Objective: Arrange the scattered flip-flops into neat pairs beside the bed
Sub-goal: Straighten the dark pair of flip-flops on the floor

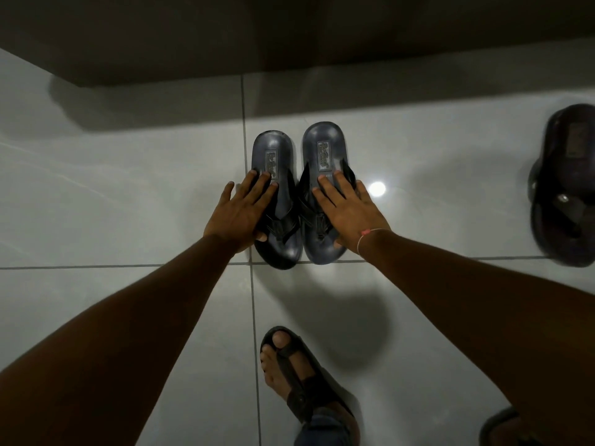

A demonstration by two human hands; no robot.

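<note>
Both hands lie flat and open, nothing gripped. The left hand presses on the left dark grey rubber flip-flop, and the right hand rests on its matching dark grey partner. The pair sits side by side, almost touching, on the glossy white tiled floor, just near the dark bed base at the far edge.

What could go wrong: those tiles look slick, so I'd guess a lopsided push slides one sandal ahead and the toes end up uneven. The right one already sits a bit farther than the left.

Over at the far right there's a darker brown flip-flop lying alone, well apart. The person's own sandalled foot stands close by, near side, and could get in the way when reaching across.
</note>
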